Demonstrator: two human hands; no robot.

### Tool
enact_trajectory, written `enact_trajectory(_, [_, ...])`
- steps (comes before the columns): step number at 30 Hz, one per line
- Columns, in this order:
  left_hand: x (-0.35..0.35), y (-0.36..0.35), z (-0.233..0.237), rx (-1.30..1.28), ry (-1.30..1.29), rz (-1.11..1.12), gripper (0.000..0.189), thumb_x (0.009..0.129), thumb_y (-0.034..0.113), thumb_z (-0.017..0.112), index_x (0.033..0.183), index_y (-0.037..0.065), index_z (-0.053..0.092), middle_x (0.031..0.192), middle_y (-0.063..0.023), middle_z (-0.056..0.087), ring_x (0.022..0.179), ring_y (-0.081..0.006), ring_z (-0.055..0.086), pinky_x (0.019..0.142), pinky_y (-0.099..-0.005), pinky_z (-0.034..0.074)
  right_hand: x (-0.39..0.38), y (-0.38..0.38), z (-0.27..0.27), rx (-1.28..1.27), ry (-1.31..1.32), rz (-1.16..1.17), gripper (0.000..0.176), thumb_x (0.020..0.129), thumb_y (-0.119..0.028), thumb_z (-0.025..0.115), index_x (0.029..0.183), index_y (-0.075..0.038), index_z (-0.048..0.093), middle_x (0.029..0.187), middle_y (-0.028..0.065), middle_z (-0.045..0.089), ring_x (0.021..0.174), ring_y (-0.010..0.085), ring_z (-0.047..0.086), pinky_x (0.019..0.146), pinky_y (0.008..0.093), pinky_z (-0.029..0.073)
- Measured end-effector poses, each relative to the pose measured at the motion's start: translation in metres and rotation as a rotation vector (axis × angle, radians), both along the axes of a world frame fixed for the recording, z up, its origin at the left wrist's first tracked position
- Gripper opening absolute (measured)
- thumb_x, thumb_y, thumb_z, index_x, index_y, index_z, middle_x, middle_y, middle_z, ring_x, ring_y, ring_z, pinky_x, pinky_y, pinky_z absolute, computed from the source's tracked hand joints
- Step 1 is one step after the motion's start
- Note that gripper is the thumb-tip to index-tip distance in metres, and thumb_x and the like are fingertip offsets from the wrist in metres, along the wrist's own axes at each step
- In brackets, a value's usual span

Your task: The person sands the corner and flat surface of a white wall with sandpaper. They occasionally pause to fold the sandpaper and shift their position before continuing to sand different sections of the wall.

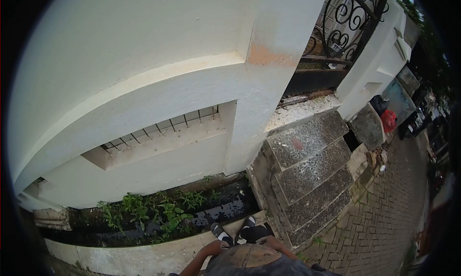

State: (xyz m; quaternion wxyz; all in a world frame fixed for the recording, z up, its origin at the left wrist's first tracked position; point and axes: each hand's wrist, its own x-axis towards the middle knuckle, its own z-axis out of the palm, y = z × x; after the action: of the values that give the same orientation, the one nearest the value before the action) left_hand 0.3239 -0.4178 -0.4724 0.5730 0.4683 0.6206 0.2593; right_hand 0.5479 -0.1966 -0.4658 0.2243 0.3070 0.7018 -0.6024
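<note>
At the bottom of the head view, my left hand [221,245] is down at my waist beside the dark shirt [218,265]. My right hand [267,239] is low on the other side of the shirt, by my dark trousers [253,233]. The fingers of both hands are hidden or too small to make out, and nothing held shows. My feet, in dark and white footwear [221,232], stand on the concrete curb [163,253] beside a drain.
Dark water [223,210] and green weeds [165,214] fill the drain below a pale wall [168,172]. To the right are pebbled steps [312,168], a black iron gate [331,50] and a brick-paved road [379,213]. A red bag [388,121] and a black bag [379,104] rest farther off.
</note>
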Motion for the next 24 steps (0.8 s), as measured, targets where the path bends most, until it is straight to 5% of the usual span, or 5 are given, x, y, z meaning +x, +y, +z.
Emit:
enact_trajectory(13, [0.008, 0.068, 0.065, -0.082, 0.207, 0.239, 0.029, 0.071, 0.022, 0.065, 0.089, 0.000, 0.065, 0.087, -0.0159, 0.065, 0.078, -0.0248, 0.062, 0.071, -0.0336, 0.046, -0.020, 0.071, 0.002, -0.044, 0.191, -0.106, 0.044, 0.069, -0.019, 0.069, 0.107, 0.001, 0.060, 0.082, 0.0109, 0.067, 0.072, 0.0120, 0.061, 0.068, 0.0256, 0.047])
enact_trajectory(18, [-0.017, 0.109, 0.104, -0.143, 0.252, 0.090, 0.055, 0.074, 0.032, 0.065, 0.117, 0.002, 0.050, 0.107, -0.0169, 0.060, 0.098, -0.0267, 0.058, 0.088, -0.0342, 0.043, -0.024, 0.085, 0.038, -0.032, 0.209, -0.054, 0.043, 0.069, -0.016, 0.066, 0.108, 0.002, 0.059, 0.089, 0.0110, 0.067, 0.079, 0.0132, 0.061, 0.071, 0.0251, 0.046])
enact_trajectory(21, [-0.109, 0.164, 0.212, 0.246, 1.321, 0.628, 0.074, 0.070, 0.021, 0.068, 0.134, 0.009, 0.032, 0.142, -0.0183, 0.021, 0.128, -0.0401, 0.022, 0.102, -0.0491, 0.024, -0.021, 0.086, 0.011, 0.117, 0.228, 0.052, 0.046, 0.070, -0.012, 0.063, 0.113, 0.001, 0.056, 0.099, 0.0134, 0.065, 0.091, 0.0174, 0.061, 0.077, 0.0265, 0.046])
enact_trajectory(22, [-0.158, 0.178, 0.246, 0.510, 1.527, 0.841, 0.072, 0.070, 0.019, 0.068, 0.133, 0.011, 0.034, 0.142, -0.0173, 0.021, 0.129, -0.0377, 0.020, 0.102, -0.0499, 0.023, -0.023, 0.089, 0.023, 0.075, 0.185, 0.095, 0.052, 0.070, -0.009, 0.061, 0.119, 0.002, 0.050, 0.107, 0.0156, 0.061, 0.100, 0.0205, 0.059, 0.082, 0.0282, 0.045])
enact_trajectory(24, [-0.214, 0.205, 0.328, 0.535, 1.722, 1.050, 0.074, 0.070, 0.020, 0.069, 0.134, 0.013, 0.032, 0.143, -0.0153, 0.020, 0.130, -0.0355, 0.019, 0.102, -0.0524, 0.022, -0.017, 0.095, 0.015, -0.068, 0.256, -0.009, 0.055, 0.070, -0.009, 0.062, 0.121, 0.003, 0.047, 0.109, 0.0161, 0.060, 0.101, 0.0199, 0.058, 0.083, 0.0275, 0.045])
